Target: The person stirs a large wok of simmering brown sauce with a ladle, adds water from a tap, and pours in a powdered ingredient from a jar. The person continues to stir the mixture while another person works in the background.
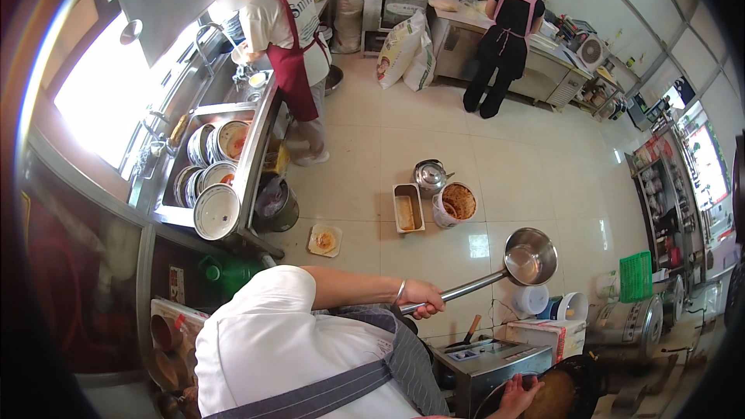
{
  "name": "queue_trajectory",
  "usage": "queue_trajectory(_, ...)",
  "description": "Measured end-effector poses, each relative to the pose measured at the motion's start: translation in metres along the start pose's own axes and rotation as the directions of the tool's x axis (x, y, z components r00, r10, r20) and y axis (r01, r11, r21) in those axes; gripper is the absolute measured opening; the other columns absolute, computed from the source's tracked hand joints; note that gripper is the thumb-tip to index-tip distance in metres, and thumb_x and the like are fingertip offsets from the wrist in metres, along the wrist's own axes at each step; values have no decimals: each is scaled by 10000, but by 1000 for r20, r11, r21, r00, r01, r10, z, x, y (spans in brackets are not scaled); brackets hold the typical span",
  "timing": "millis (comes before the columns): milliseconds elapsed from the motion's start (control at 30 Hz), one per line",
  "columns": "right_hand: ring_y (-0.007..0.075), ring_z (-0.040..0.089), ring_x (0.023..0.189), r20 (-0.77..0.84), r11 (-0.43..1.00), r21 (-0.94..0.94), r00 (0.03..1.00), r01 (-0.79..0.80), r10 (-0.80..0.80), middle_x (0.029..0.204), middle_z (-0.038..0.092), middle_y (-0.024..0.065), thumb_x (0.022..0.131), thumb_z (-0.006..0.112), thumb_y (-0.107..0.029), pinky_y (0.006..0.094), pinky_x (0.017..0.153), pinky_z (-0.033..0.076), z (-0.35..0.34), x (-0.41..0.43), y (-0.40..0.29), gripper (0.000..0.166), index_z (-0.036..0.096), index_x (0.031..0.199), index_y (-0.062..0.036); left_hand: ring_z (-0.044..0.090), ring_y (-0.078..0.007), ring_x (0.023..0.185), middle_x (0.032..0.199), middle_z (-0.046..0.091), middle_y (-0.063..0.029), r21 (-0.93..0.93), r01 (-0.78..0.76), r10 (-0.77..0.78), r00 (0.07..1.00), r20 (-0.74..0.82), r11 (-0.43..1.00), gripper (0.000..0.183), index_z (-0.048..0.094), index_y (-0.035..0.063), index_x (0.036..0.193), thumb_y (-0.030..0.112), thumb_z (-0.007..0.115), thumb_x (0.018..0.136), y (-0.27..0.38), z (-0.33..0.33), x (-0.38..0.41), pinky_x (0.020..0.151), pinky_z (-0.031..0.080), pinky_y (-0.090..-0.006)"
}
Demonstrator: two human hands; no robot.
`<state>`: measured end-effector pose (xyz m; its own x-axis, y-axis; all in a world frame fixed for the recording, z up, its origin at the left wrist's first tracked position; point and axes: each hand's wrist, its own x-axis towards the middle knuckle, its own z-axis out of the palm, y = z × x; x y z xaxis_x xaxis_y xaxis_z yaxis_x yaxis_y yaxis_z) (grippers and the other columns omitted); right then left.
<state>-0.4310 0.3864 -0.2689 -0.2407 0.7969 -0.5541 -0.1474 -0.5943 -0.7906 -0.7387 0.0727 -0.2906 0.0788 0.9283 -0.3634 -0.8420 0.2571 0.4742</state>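
Note:
My left hand (424, 300), with a bracelet at the wrist, grips the long metal handle of a deep round metal ladle (531, 257). The ladle is held out over the tiled floor, its bowl facing up, with no food visible in it. Near the bottom edge, my right hand (517, 394) has its fingers spread beside a dark wok (585, 369) with something brownish inside. Whether the fingers touch the rim I cannot tell. A steel box-shaped appliance (495, 364) stands between my two hands, with a wooden-handled tool lying on top.
On the floor are a metal kettle (430, 176), a rectangular metal pan (408, 208), a tub of brown food (457, 203) and a soiled square dish (325, 241). Stacked bowls (218, 209) fill the sink at left. One person (291, 41) works there; another (506, 41) stands at the far counter.

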Motion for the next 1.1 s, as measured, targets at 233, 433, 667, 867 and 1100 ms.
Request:
queue_trajectory(233,212,543,704,2,946,318,998,54,-58,800,586,82,898,517,-276,338,590,495,-44,16,0,242,564,801,-59,390,-49,387,532,415,33,-39,-40,39,999,-19,998,124,449,90,780,114,546,853,-7,-22,-24,346,311,-218)
queue_trajectory(433,208,510,687,-249,982,184,965,-39,85,753,517,101,813,618,-174,327,627,515,-75,20,-17,180,542,835,-13,391,-56,391,535,415,33,-75,-56,50,995,-81,996,129,447,90,779,126,545,855,-1,-52,-57,357,311,-226)
queue_trajectory(667,221,536,622,-363,848,-519,926,-106,-106,778,561,103,826,560,-249,352,502,480,-155,29,-98,263,587,943,-15,421,-57,383,529,447,18,33,-118,120,990,-78,992,137,450,83,756,129,547,842,-1,-102,-85,356,347,-223)
queue_trajectory(867,219,538,638,-304,606,-788,925,-108,-230,793,564,98,832,553,-238,343,488,458,-104,45,-74,254,586,948,-14,438,-61,402,541,449,12,28,-125,128,981,-148,992,125,443,78,790,116,551,841,6,-115,-102,374,361,-225)
queue_trajectory(1100,224,543,647,-237,569,-819,945,-69,-227,798,567,103,834,549,-239,345,499,461,-25,39,-46,252,587,950,-18,432,-54,398,543,447,19,27,-96,99,981,-165,995,137,434,84,801,127,557,840,13,-117,-109,372,363,-225)
